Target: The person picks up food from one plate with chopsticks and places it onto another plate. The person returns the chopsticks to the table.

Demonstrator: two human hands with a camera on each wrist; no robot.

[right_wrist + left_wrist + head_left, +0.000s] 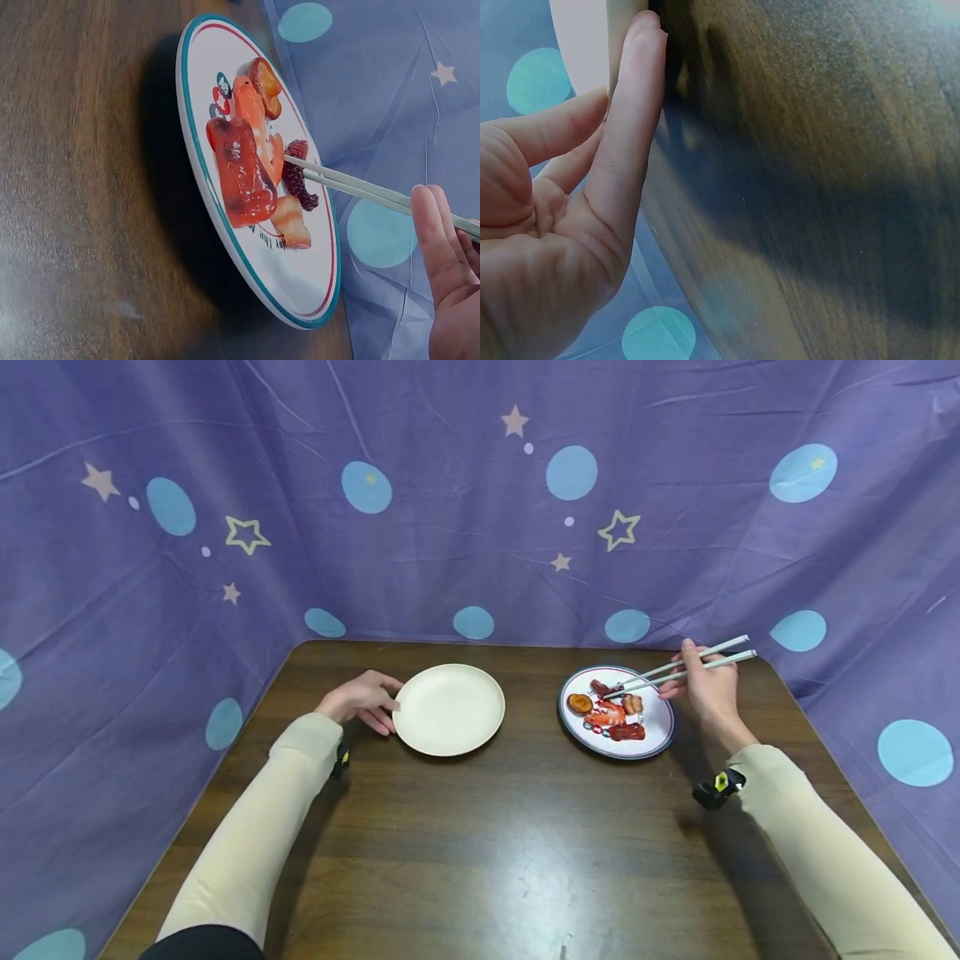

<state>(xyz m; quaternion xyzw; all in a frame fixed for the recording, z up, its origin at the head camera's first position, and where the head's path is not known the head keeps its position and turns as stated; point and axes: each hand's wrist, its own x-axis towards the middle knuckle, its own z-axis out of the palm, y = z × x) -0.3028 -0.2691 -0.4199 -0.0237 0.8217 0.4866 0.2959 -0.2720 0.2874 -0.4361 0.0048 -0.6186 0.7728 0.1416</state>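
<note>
My left hand [365,700] pinches the left rim of a plain cream plate [449,710], thumb above and fingers beneath, as the left wrist view also shows. In my right hand [707,685] is a pair of pale chopsticks [693,667]. Their tips reach over a white plate with a blue and red rim [656,737] and meet at a dark red, bumpy food piece [298,176]; whether they grip it I cannot tell. Around it on that plate lie an orange shrimp-like piece [604,714], a round brown piece [580,703], a glossy red-brown piece [627,732] and a pale tan piece [632,704].
Both plates stand toward the back of a brown wooden table [465,843], with a gap between them. A purple curtain [465,527] with stars and blue spots hangs behind the table and along its sides.
</note>
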